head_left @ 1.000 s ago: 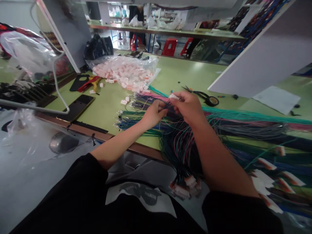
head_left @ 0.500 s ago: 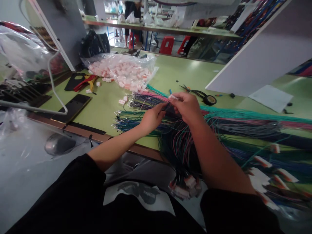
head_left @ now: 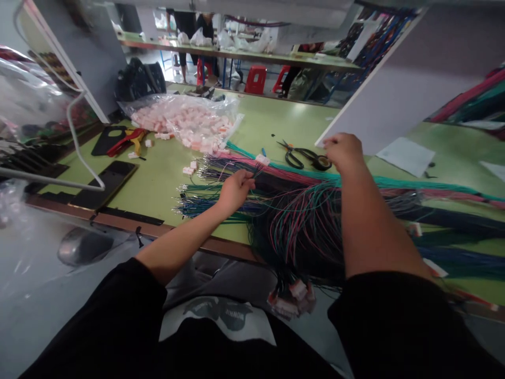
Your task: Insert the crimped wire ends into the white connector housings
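Pinching a few dark wires [head_left: 258, 170] between thumb and fingers, the left hand [head_left: 236, 190] sits near the centre of the frame, with a white plug [head_left: 262, 159] just beyond its fingertips. The right hand [head_left: 345, 151], right of centre, has its fingers curled inward; whether they hold anything I cannot tell. Just left of it lie black-handled scissors [head_left: 294, 155]. Under and around the left hand spread bunches of green, pink, blue and grey wires, their metal-tipped ends [head_left: 183, 205] pointing left; a tangle [head_left: 300, 221] of them drops over the table edge towards a cluster of plugs [head_left: 292, 302] at bottom centre. Above left of centre, a clear plastic bag [head_left: 238, 113] lies on the green table [head_left: 303, 116], filled with a heap of white and orange plugs [head_left: 169, 120]. A few loose plugs [head_left: 190, 168] rest below it, and red-and-yellow pliers [head_left: 128, 141] lie to its left. At the far left, another clear bag [head_left: 23, 84] stands, its contents blurred. White plastic bags [head_left: 200, 38] sit on a bench across the top, near a red chair [head_left: 255, 79].
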{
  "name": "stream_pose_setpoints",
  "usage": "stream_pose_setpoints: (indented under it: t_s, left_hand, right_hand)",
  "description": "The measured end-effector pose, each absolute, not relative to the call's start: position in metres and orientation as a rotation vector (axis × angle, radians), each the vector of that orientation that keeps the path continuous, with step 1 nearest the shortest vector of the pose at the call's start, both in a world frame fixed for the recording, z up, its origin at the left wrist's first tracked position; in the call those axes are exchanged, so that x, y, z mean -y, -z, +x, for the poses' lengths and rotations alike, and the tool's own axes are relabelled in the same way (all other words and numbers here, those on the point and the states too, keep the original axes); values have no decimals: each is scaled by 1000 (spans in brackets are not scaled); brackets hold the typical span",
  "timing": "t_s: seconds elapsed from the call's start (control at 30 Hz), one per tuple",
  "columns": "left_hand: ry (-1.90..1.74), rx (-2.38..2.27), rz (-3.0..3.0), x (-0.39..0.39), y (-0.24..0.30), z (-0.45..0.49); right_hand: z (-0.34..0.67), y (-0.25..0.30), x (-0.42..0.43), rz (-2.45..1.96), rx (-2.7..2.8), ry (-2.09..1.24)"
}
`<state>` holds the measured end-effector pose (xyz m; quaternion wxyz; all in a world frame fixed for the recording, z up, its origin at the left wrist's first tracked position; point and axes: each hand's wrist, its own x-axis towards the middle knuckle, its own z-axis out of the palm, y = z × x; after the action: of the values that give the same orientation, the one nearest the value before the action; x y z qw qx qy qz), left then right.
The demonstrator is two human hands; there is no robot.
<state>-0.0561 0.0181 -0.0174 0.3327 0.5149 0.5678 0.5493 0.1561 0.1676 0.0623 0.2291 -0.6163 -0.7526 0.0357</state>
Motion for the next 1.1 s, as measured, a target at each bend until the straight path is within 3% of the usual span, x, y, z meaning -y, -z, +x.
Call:
stream_pose_setpoints:
  t_s: [0.23,0.4,0.63,0.83,1.1]
  left_hand:
    - [-1398,-1328,931,-19,2,-57]
    - [-1401,-1270,780,-20,-2,-59]
    - [-1475,-1228,697,-20,2,-60]
    - [-1506,-1202,756,-20,4,-56]
    - [-1518,-1218,969,-22,13,-55]
  right_hand:
    - [183,-24,-183,-1878,2096,-261]
    - [165,-36,-179,-1808,2085,-314]
    - [119,-61,-102,-1220,2464,-785]
    - [91,-47,-56,-1211,2643,-343]
    - [80,-48,-49,-1365,2697,-121]
